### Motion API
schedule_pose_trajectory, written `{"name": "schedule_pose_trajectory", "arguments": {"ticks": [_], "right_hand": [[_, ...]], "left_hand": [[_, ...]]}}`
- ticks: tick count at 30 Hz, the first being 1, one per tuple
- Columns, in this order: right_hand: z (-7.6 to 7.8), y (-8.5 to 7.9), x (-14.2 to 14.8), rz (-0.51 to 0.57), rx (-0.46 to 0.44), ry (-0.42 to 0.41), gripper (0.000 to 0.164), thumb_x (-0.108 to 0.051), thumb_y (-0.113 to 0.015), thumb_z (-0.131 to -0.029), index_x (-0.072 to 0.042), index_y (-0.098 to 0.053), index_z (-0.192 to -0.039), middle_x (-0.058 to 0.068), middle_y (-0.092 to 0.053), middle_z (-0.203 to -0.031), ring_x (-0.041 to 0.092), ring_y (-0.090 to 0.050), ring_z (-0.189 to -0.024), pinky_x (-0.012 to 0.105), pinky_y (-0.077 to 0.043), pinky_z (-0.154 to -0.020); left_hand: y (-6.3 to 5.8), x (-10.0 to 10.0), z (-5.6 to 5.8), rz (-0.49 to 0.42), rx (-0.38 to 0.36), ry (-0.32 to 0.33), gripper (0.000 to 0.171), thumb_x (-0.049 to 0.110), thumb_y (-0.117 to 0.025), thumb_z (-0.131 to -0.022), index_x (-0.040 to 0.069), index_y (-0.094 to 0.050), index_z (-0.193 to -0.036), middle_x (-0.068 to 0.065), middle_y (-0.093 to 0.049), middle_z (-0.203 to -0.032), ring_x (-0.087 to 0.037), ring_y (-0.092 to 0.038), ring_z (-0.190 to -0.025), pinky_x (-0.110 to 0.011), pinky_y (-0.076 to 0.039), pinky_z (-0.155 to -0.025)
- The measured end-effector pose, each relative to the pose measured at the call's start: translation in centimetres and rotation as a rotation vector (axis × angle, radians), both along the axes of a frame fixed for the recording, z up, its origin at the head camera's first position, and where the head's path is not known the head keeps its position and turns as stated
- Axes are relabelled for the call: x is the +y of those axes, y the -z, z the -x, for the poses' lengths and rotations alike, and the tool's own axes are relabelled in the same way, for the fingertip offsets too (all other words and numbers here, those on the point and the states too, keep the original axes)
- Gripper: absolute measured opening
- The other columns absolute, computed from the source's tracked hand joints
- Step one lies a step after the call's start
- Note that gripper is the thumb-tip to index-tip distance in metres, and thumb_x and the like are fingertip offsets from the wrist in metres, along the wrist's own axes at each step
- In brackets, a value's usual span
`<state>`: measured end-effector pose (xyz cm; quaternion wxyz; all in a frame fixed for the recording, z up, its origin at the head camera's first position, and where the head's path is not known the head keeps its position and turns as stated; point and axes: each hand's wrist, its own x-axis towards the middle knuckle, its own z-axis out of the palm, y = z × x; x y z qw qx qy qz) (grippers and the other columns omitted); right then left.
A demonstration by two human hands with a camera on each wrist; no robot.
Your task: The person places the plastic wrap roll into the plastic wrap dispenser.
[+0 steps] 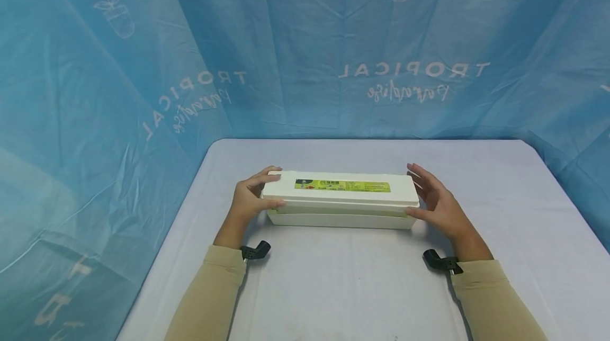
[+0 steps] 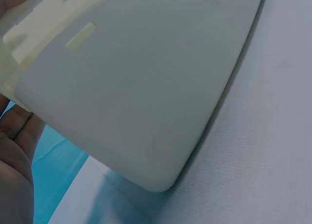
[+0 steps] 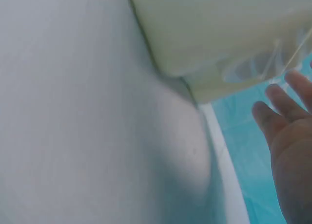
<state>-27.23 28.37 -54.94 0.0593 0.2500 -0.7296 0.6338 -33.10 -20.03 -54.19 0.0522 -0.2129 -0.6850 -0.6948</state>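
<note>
A long white cling film box [image 1: 340, 208] with a yellow-green label [image 1: 342, 186] on its lid lies crosswise on the table. My left hand [image 1: 250, 193] grips its left end, thumb at the front edge and fingers over the top and back. At the right end, my right hand [image 1: 436, 203] has its thumb by the front corner and its fingers spread. Those fingers [image 3: 278, 109] stand apart from the box end in the right wrist view. The left wrist view shows the smooth box front [image 2: 146, 87] and part of the left hand [image 2: 17, 151]. The box's inside is hidden.
A white cloth covers the table [image 1: 333, 283]. Blue printed curtains [image 1: 305, 50] hang behind it and along both sides. Each wrist wears a black camera mount, one on the left [image 1: 256, 250] and another on the right [image 1: 440, 262].
</note>
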Motion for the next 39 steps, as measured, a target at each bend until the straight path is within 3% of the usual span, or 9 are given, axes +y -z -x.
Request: {"name": "schedule_pose_trajectory", "arguments": {"ticks": [5, 10, 17, 28, 33, 39], "right_hand": [[-0.3, -0.4, -0.4, 0.017, 0.039, -0.007, 0.088, 0.028, -0.078, -0.077, 0.008, -0.042, -0.155, 0.028, -0.038, -0.161, 0.036, -0.032, -0.152, 0.038, -0.025, -0.125], [-0.5, -0.5, -0.3, 0.016, 0.052, -0.011, 0.085, 0.03, -0.076, -0.076, 0.01, -0.045, -0.153, 0.031, -0.041, -0.157, 0.035, -0.036, -0.149, 0.038, -0.028, -0.124], [-0.7, -0.9, -0.4, -0.008, 0.069, 0.003, 0.083, 0.03, -0.078, -0.075, 0.012, -0.047, -0.15, 0.033, -0.045, -0.152, 0.034, -0.038, -0.148, 0.038, -0.03, -0.123], [-1.0, -1.6, -0.5, -0.048, 0.105, 0.017, 0.084, 0.031, -0.081, -0.071, 0.014, -0.05, -0.147, 0.035, -0.046, -0.15, 0.029, -0.041, -0.146, 0.035, -0.033, -0.121], [-1.0, -1.7, -0.3, -0.059, 0.095, 0.02, 0.084, 0.031, -0.081, -0.069, 0.013, -0.052, -0.146, 0.034, -0.046, -0.15, 0.029, -0.042, -0.145, 0.034, -0.034, -0.121], [-1.4, -1.8, -0.3, -0.067, 0.095, 0.026, 0.083, 0.028, -0.084, -0.069, 0.013, -0.054, -0.145, 0.035, -0.047, -0.148, 0.029, -0.043, -0.144, 0.034, -0.034, -0.12]], "left_hand": [[-0.7, 0.2, -0.6, 0.006, -0.008, -0.003, 0.068, -0.018, -0.093, -0.058, -0.007, -0.074, -0.122, -0.022, -0.06, -0.145, -0.029, -0.049, -0.143, -0.037, -0.035, -0.121], [-1.9, 0.7, -1.5, 0.023, -0.001, 0.007, 0.064, -0.015, -0.094, -0.062, -0.005, -0.075, -0.122, -0.023, -0.06, -0.145, -0.029, -0.049, -0.143, -0.039, -0.035, -0.121], [-2.0, 0.6, -1.6, 0.038, 0.004, -0.001, 0.066, -0.015, -0.094, -0.06, -0.006, -0.074, -0.123, -0.025, -0.058, -0.145, -0.028, -0.048, -0.144, -0.037, -0.031, -0.123], [-2.3, 0.3, -2.2, 0.103, 0.075, 0.039, 0.065, -0.015, -0.093, -0.065, -0.009, -0.071, -0.125, -0.025, -0.057, -0.147, -0.033, -0.045, -0.145, -0.044, -0.029, -0.124], [-2.2, 0.2, -2.6, 0.164, 0.089, 0.051, 0.066, -0.013, -0.094, -0.067, -0.007, -0.071, -0.128, -0.025, -0.056, -0.148, -0.032, -0.044, -0.146, -0.04, -0.03, -0.123], [-2.5, 0.3, -3.0, 0.273, 0.102, 0.041, 0.066, -0.008, -0.096, -0.068, -0.004, -0.071, -0.129, -0.021, -0.056, -0.149, -0.029, -0.043, -0.147, -0.046, -0.03, -0.123]]}}
